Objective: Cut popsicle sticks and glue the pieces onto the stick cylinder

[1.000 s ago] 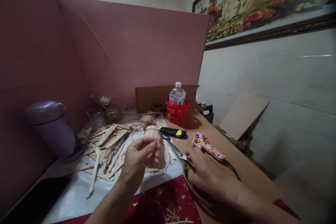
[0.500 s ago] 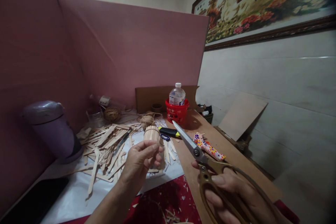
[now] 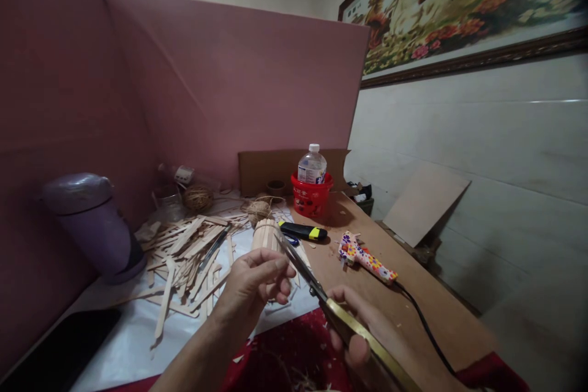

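Pink panels (image 3: 239,73) close in the back and left of a worktable partly covered by a brown board (image 3: 328,269), where a red plastic bucket (image 3: 312,199) holds a clear bottle (image 3: 313,168). Nearer the person than the bucket and to its left is a cylinder of wooden sticks (image 3: 265,237), a band around its upper part. The left hand (image 3: 257,282) is before it, thumb and forefinger drawn together; whether they pinch anything cannot be told. The right hand (image 3: 374,320), nearer the person than the bucket, grips gold-handled scissors (image 3: 340,313), their blades pointing toward the cylinder. A black-and-yellow utility knife (image 3: 302,231) lies just in front of the bucket, a flower-patterned glue gun (image 3: 365,258) to its front right, a twine ball (image 3: 258,213) to its left, and loose craft sticks (image 3: 188,242) farther left.
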The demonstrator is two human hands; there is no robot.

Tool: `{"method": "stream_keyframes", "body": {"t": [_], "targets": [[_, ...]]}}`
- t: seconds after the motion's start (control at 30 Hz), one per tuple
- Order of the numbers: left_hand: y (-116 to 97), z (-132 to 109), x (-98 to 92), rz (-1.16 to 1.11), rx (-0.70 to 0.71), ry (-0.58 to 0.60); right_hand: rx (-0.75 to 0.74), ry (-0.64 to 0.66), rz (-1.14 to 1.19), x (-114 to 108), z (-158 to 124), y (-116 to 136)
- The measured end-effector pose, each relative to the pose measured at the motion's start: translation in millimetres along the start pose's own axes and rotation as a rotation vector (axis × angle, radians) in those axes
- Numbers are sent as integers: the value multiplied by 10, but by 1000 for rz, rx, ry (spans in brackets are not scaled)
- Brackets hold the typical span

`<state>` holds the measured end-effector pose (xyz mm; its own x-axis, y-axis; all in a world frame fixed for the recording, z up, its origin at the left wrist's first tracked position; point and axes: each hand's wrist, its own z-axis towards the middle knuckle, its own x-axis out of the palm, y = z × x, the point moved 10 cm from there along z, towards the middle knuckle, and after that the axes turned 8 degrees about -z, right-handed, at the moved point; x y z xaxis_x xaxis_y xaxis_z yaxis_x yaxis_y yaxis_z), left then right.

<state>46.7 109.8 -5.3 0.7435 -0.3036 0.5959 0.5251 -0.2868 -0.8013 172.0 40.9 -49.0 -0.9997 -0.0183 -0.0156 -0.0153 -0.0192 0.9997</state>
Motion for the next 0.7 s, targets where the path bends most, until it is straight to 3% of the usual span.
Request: {"method": "stream_keyframes", "body": {"t": [0.2,0.43,0.7], "targets": [[16,-27,23,29,-27,6,54,144,57,112,-121,87],[30,-21,-6,35,-45,-2,-11,78,63,140,-44,42],[86,-9,-44,62,-87,-11,-42,114,-45,151,-63,-76]]}}
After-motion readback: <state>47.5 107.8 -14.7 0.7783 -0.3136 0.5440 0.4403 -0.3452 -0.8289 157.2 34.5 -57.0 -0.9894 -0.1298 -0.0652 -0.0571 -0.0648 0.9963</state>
